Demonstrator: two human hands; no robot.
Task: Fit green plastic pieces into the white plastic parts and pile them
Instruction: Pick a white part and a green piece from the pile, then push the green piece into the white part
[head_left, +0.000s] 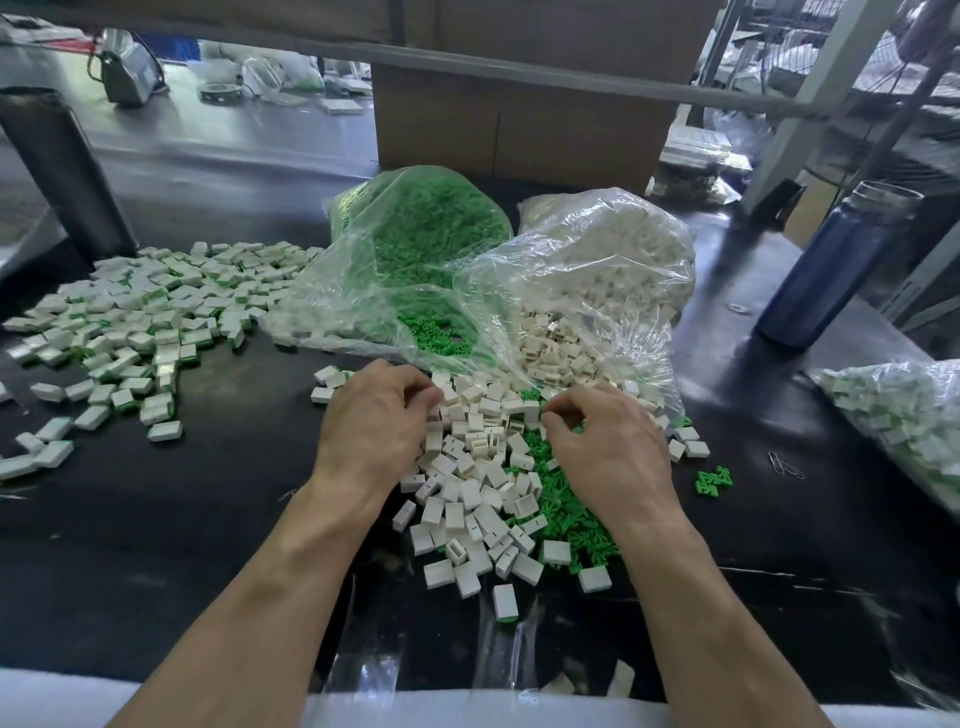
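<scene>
Your left hand (376, 415) and right hand (605, 447) are bare, with no gloves, rings or watch on them. Both forearms are uncovered too, no sleeve reaching past the elbow into view. Tendons and veins stand out along the wrists and forearms.

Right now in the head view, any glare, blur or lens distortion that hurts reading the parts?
Head view: glare streaks the clear bags, veiling the parts inside; wide-angle bends the overhead bar and edges; background shelves are soft; the loose white parts and both hands, left hand and right hand, are sharp and evenly lit, with faint shadows on the black table.
</scene>
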